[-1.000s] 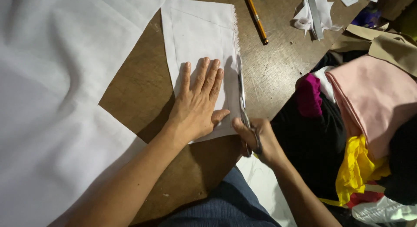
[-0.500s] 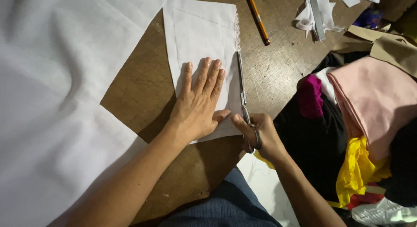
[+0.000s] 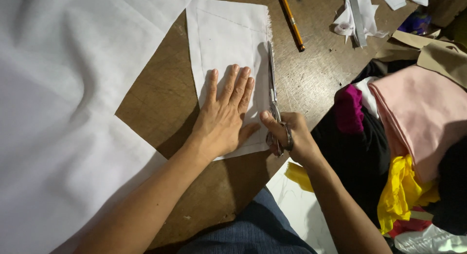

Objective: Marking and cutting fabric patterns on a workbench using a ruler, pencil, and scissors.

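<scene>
A: While the left hand (image 3: 226, 120) lies flat on it, where does the white cloth piece (image 3: 228, 45) sit?

B: On the brown wooden table (image 3: 160, 96), near the middle, its frayed right edge beside the scissors (image 3: 272, 88). The palm and spread fingers press its lower half; that hand grasps nothing.

A: And the scissors?

B: The right hand (image 3: 292, 137) has its fingers curled through the handles, closed around them. The blades point away from the person along the cloth's right side and look nearly together, though I cannot tell whether they are fully shut.

A: What lies around that?

B: A large white sheet (image 3: 63, 98) covers the table's left side. A yellow pencil (image 3: 291, 20) lies beyond the scissor tips, well apart from the cloth. White scraps (image 3: 352, 15) sit at the far right edge. To the right is a heap of folded fabric: pink (image 3: 418, 108), black, magenta and yellow (image 3: 401, 195).
</scene>
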